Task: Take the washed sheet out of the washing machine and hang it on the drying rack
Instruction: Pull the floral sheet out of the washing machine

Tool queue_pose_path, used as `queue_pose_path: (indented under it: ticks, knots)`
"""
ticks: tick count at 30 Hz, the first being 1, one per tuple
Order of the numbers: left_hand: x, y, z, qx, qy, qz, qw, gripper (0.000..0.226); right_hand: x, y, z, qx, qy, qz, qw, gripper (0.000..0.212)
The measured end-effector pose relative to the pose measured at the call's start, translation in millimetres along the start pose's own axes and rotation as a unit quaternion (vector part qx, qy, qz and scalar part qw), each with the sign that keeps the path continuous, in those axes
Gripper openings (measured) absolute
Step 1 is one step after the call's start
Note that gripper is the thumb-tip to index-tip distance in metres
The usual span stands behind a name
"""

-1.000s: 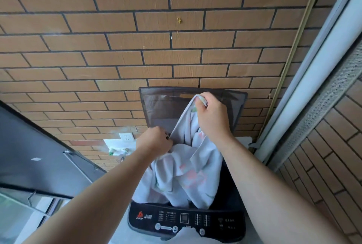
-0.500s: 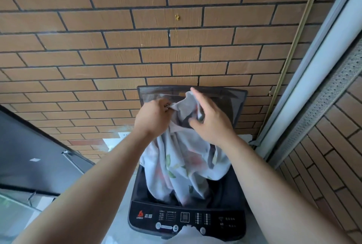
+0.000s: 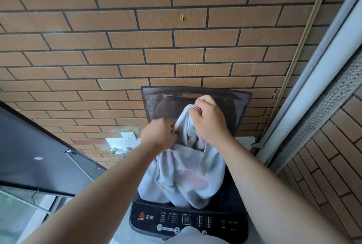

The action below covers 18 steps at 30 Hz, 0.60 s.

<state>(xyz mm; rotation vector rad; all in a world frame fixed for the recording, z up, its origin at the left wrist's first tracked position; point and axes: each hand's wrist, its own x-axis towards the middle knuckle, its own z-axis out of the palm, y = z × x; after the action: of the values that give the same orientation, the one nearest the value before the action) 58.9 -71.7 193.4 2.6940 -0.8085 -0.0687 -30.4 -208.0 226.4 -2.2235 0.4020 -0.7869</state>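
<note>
Two fists: above the washing machine (image 3: 188, 222).
Left hand (image 3: 159, 136): gripping the sheet (image 3: 182, 175), lower.
Right hand (image 3: 210, 120): gripping its top edge, higher.
Sheet: draped beneath both, into the machine.

The left arm (image 3: 98, 194) and the right arm (image 3: 274, 185) are bare right up to the picture's edge. The left hand (image 3: 159, 136) and the right hand (image 3: 210, 121) are bare too. At the very bottom a bit of pale grey top (image 3: 194, 236) shows (plain, smooth, with a round edge).
</note>
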Motion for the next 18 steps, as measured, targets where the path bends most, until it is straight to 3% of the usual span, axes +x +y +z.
queue_pose_path:
  ticks: [3,6,9,12,15,18]
  knots:
    - [-4.4,-15.8,21.1,0.030,-0.081,-0.024,0.996,0.028,6.3,7.9,-4.5,0.024,0.052,0.004,0.998,0.028]
    - [-7.6,-30.1,30.3,-0.020,-0.117,-0.044,0.992,0.033,9.5,18.4,-11.4,-0.009,0.055,0.034,0.998,0.032]
    - [-4.0,-36.9,25.9,-0.085,-0.088,-0.048,0.991,0.031,9.0,23.2,-14.6,0.005,0.042,0.098,0.994,0.032]
    - [-0.2,-33.7,15.3,-0.100,-0.054,-0.031,0.993,0.026,8.2,20.0,-19.1,0.008,0.004,0.130,0.991,0.015]
    - [6.0,-24.3,-1.7,-0.118,0.016,-0.005,0.993,0.023,5.5,17.6,-22.0,-0.054,-0.050,0.120,0.990,0.051]
    - [9.8,-3.5,-30.4,-0.157,0.111,0.036,0.981,0.023,1.6,16.8,-22.9,-0.128,-0.107,0.106,0.980,0.068]
